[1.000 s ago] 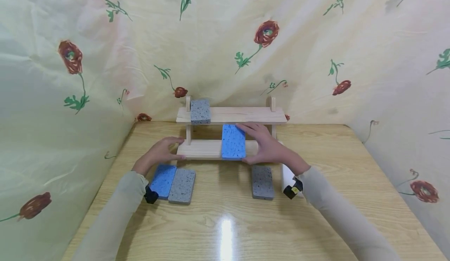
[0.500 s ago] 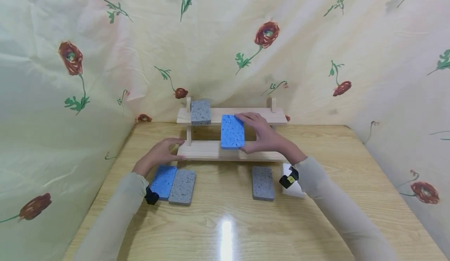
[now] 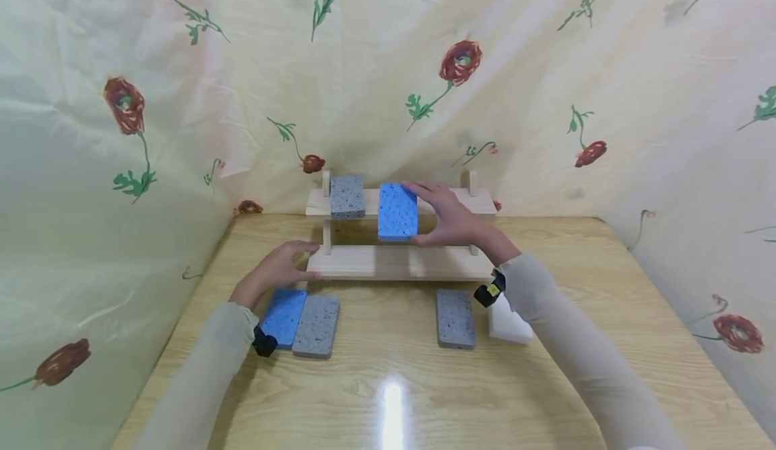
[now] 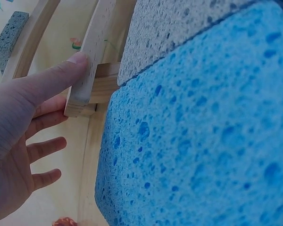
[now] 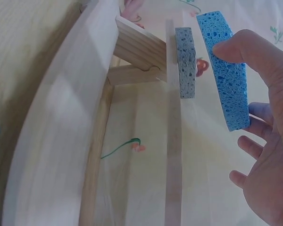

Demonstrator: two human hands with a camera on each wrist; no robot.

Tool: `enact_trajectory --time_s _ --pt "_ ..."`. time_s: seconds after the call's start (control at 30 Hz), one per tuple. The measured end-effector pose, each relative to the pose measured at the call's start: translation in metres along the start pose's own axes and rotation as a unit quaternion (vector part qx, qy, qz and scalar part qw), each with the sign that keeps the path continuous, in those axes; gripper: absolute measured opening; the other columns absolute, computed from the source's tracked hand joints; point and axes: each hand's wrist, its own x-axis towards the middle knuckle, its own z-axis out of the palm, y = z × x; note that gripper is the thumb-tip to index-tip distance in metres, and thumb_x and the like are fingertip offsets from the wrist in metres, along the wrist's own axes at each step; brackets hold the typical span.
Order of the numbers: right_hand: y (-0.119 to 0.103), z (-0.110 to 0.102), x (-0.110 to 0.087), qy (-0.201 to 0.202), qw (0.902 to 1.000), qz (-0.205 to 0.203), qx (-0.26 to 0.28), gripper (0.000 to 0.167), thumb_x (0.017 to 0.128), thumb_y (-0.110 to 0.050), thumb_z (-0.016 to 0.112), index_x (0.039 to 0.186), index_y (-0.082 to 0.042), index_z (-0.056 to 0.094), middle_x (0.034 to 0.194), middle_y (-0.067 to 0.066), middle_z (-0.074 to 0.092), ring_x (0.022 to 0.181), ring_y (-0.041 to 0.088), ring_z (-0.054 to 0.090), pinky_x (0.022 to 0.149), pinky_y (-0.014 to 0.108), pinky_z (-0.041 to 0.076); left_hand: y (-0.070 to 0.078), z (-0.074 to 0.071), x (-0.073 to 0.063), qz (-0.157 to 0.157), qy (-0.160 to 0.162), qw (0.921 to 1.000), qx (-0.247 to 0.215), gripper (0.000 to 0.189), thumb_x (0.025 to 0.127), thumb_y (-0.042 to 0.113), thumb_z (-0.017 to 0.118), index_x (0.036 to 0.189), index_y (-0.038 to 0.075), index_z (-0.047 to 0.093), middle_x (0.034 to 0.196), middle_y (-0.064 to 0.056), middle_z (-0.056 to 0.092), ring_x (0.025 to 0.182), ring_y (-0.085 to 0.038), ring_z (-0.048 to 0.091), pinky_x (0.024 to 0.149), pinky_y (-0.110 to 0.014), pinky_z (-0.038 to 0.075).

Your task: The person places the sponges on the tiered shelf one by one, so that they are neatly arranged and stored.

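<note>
My right hand (image 3: 447,215) pinches a blue sponge (image 3: 397,211) by its edges, thumb on one side and fingers on the other. In the right wrist view that blue sponge (image 5: 224,70) hangs above the upper plank. A two-tier wooden shelf (image 3: 400,261) stands at the back of the table. On the left end of its lower plank, my left hand (image 3: 279,266) grips with thumb and index finger, the other fingers spread in the left wrist view. A grey sponge (image 3: 347,197) lies on the upper plank's left end.
Left of the shelf's front, a second blue sponge (image 3: 283,318) and a grey sponge (image 3: 317,326) lie side by side on the table. Another grey sponge (image 3: 456,318) and a white sponge-like block (image 3: 508,320) lie front right. A flowered cloth (image 3: 388,86) hangs behind.
My right hand has raised the blue sponge from in front of the lower plank to the upper plank's height, slightly leftward. The left hand keeps its grip on the shelf.
</note>
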Motion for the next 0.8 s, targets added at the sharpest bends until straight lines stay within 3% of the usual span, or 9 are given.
enact_trajectory --time_s 0.17,0.4,0.8 --pt "0.004 -0.003 0.009 0.004 0.9998 0.019 0.003 0.107 0.073 -0.027 0.091 0.161 -0.019 0.031 0.162 0.012 0.036 0.146 0.035 0.031 0.116 0.062 0.035 -0.001 0.001 -0.001 0.004 0.003 1.0000 -0.001 0.077 0.087 0.041 0.081 0.150 0.008 0.050 0.157 -0.015 0.047 0.149 -0.039 0.038 0.122 -0.059 0.031" --pt "0.012 -0.008 0.019 -0.005 0.9997 0.021 0.009 0.108 0.073 -0.025 0.090 0.162 -0.016 0.029 0.164 0.014 0.033 0.149 0.037 0.028 0.118 0.062 0.032 -0.004 0.001 0.001 0.021 0.008 0.9997 0.007 0.076 0.087 0.041 0.081 0.149 0.008 0.051 0.156 -0.014 0.049 0.148 -0.038 0.040 0.122 -0.057 0.032" --pt "0.015 -0.016 0.035 -0.012 0.9995 0.023 0.017 0.107 0.073 -0.018 0.089 0.161 -0.010 0.029 0.164 0.016 0.031 0.148 0.038 0.027 0.117 0.064 0.032 -0.003 0.001 0.001 0.022 0.013 0.9997 0.005 0.075 0.087 0.039 0.081 0.149 0.007 0.052 0.155 -0.013 0.050 0.148 -0.037 0.040 0.122 -0.057 0.032"
